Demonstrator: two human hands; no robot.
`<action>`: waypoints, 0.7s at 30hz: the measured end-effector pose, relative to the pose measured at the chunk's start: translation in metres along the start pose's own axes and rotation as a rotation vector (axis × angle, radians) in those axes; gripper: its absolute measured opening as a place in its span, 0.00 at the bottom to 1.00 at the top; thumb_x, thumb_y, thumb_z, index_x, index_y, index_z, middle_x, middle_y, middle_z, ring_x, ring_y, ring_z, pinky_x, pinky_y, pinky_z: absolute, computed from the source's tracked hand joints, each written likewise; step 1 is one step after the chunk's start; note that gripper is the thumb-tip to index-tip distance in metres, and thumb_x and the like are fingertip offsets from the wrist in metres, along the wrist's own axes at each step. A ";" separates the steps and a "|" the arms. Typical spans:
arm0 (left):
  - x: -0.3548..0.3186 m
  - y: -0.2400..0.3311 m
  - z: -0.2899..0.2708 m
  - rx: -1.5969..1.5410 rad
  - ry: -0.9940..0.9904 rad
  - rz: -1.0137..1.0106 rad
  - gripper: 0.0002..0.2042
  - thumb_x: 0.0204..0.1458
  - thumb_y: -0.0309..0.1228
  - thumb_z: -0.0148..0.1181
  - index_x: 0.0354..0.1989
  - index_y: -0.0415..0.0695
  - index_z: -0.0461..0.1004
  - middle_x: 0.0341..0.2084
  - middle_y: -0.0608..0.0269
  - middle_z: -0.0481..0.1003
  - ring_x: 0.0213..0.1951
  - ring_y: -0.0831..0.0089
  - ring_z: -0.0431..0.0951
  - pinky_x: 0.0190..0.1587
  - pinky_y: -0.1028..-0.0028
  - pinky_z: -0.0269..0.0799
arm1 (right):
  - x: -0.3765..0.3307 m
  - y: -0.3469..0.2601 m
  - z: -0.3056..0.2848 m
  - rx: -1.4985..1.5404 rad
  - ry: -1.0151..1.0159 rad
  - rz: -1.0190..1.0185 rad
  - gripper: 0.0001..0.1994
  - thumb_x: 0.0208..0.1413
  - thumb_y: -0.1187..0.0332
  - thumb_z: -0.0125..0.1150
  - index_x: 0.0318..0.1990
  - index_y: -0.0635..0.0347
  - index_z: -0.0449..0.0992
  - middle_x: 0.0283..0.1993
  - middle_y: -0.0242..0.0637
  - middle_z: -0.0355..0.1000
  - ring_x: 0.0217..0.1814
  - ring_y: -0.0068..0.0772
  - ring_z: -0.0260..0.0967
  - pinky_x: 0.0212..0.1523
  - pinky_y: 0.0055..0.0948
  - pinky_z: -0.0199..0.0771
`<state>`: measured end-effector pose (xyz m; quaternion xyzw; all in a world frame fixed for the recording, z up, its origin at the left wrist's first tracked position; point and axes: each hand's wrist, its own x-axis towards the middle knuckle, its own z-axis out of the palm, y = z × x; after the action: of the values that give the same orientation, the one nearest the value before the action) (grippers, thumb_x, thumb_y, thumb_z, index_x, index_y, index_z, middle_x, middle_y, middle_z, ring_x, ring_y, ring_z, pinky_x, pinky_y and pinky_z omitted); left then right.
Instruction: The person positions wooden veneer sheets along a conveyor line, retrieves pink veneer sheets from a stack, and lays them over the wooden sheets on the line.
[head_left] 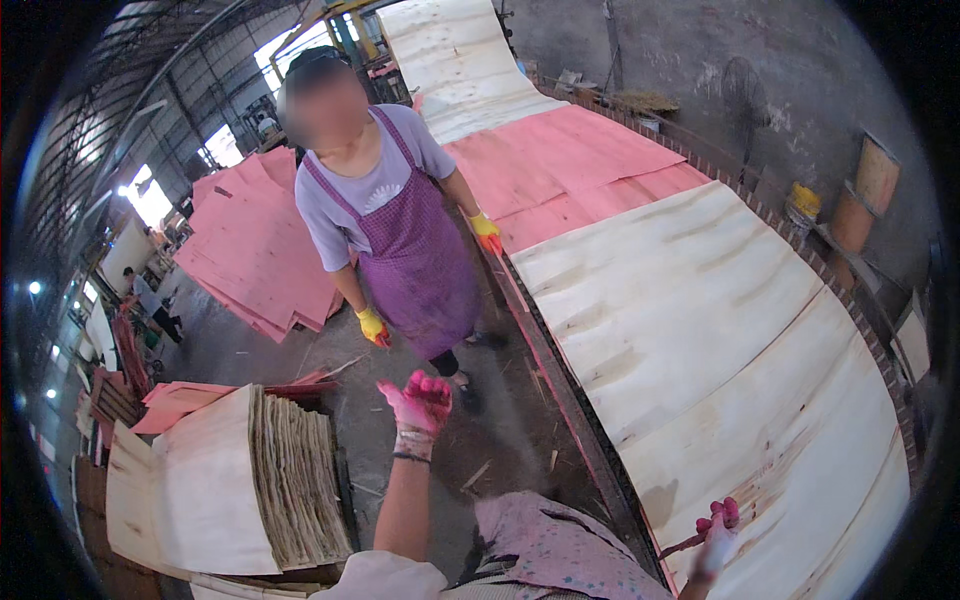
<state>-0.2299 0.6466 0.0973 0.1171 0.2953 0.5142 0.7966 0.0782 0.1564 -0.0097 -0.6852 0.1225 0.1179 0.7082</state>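
Note:
My left hand point(418, 402), in a pink-and-white work glove, is raised over the floor between the veneer stack and the long table. Its fingers are loosely bent, the thumb stands apart, and nothing shows in it. At the lower right, my right hand point(718, 535) wears a similar glove, its fingers curled, above the pale wood veneer sheets point(700, 310) on the table. A thin reddish strip point(682, 546) runs from beside that hand toward the table's near edge; whether the fingers hold it is hard to make out.
A co-worker point(410, 240) in a purple apron and yellow-and-red gloves stands ahead, beside the table. Pink sheets point(570, 160) lie farther along it. A veneer stack point(205, 490) stands at lower left, a pink pile point(260, 240) behind. Wood scraps point(477, 475) litter the floor.

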 end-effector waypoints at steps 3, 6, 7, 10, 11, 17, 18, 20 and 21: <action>0.038 0.004 0.048 -0.092 -0.029 0.083 0.37 0.45 0.73 0.33 0.30 0.47 0.69 0.17 0.64 0.68 0.27 0.60 0.71 0.32 0.64 0.70 | 0.010 -0.004 0.036 -0.017 0.003 0.018 0.16 0.56 0.74 0.53 0.53 0.57 0.68 0.38 0.35 0.73 0.17 0.20 0.65 0.16 0.18 0.66; 0.070 0.001 0.058 -0.111 0.077 0.104 0.38 0.44 0.74 0.30 0.27 0.47 0.68 0.16 0.65 0.67 0.26 0.60 0.71 0.30 0.64 0.69 | 0.017 0.000 0.058 -0.009 0.012 -0.004 0.16 0.56 0.73 0.52 0.53 0.57 0.68 0.38 0.35 0.73 0.17 0.20 0.66 0.17 0.18 0.66; 0.082 0.000 0.056 -0.085 0.073 0.094 0.38 0.44 0.74 0.28 0.26 0.48 0.68 0.16 0.64 0.67 0.25 0.60 0.71 0.28 0.65 0.68 | 0.017 -0.001 0.066 0.006 0.035 0.004 0.16 0.56 0.73 0.52 0.53 0.57 0.67 0.39 0.35 0.73 0.17 0.20 0.65 0.17 0.18 0.67; 0.141 -0.011 -0.021 0.088 -0.071 0.058 0.39 0.43 0.75 0.26 0.27 0.48 0.67 0.17 0.63 0.68 0.26 0.60 0.71 0.25 0.67 0.65 | 0.018 0.006 0.087 0.046 0.059 0.012 0.16 0.57 0.73 0.50 0.54 0.56 0.67 0.40 0.36 0.73 0.19 0.20 0.66 0.19 0.19 0.67; 0.161 -0.013 -0.064 0.082 -0.063 -0.039 0.40 0.43 0.75 0.29 0.28 0.44 0.69 0.21 0.60 0.71 0.29 0.58 0.72 0.33 0.66 0.67 | 0.019 0.011 0.093 0.068 0.061 0.011 0.17 0.57 0.73 0.50 0.54 0.55 0.67 0.42 0.36 0.73 0.20 0.20 0.66 0.21 0.19 0.68; 0.136 -0.043 -0.245 0.488 0.583 -0.502 0.49 0.40 0.76 0.33 0.65 0.51 0.52 0.64 0.60 0.54 0.62 0.56 0.55 0.63 0.55 0.44 | 0.018 0.035 0.099 0.130 0.182 -0.077 0.21 0.55 0.76 0.47 0.58 0.52 0.64 0.54 0.38 0.66 0.37 0.24 0.66 0.39 0.26 0.70; 0.129 -0.035 -0.274 0.597 0.589 -0.491 0.45 0.38 0.75 0.40 0.55 0.49 0.65 0.29 0.60 0.70 0.29 0.63 0.68 0.24 0.65 0.58 | 0.021 0.041 0.097 0.106 0.177 -0.075 0.24 0.54 0.77 0.47 0.60 0.50 0.63 0.56 0.35 0.64 0.42 0.23 0.64 0.44 0.29 0.68; 0.113 -0.038 -0.238 0.761 1.032 -0.433 0.46 0.35 0.74 0.48 0.53 0.44 0.64 0.26 0.60 0.69 0.25 0.63 0.68 0.23 0.66 0.56 | 0.019 0.050 0.097 0.110 0.243 -0.069 0.24 0.53 0.79 0.46 0.60 0.52 0.64 0.57 0.36 0.64 0.40 0.22 0.64 0.40 0.25 0.67; 0.122 -0.026 -0.243 0.758 1.035 -0.420 0.46 0.35 0.74 0.48 0.53 0.44 0.64 0.26 0.60 0.69 0.25 0.63 0.68 0.23 0.66 0.56 | 0.021 0.055 0.101 0.118 0.264 -0.047 0.25 0.52 0.81 0.45 0.59 0.53 0.64 0.58 0.37 0.64 0.38 0.22 0.63 0.37 0.20 0.67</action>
<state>-0.3178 0.7147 -0.1524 0.0669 0.8154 0.1990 0.5395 0.0811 0.2589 -0.0652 -0.6546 0.2052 0.0030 0.7276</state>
